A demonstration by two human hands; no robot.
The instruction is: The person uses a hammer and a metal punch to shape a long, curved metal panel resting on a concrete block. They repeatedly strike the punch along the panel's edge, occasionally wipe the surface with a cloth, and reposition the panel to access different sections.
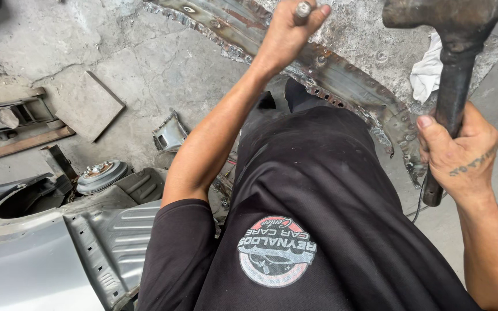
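Two hands are in view: one left hand gripping one metal chisel, and one right hand gripping one hammer. One curved rusted metal strip, one white rag and one flat concrete slab lie on the floor. One grey car body panel and one round hub occupy the lower left.

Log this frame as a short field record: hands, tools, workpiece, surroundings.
left hand: fist closed around a chisel, set over the curved metal panel
right hand: grips the hammer by its handle, head raised
workpiece: rusty curved panel with a ragged edge, lying on the concrete floor
nearby: white rag; grey car body part lower left
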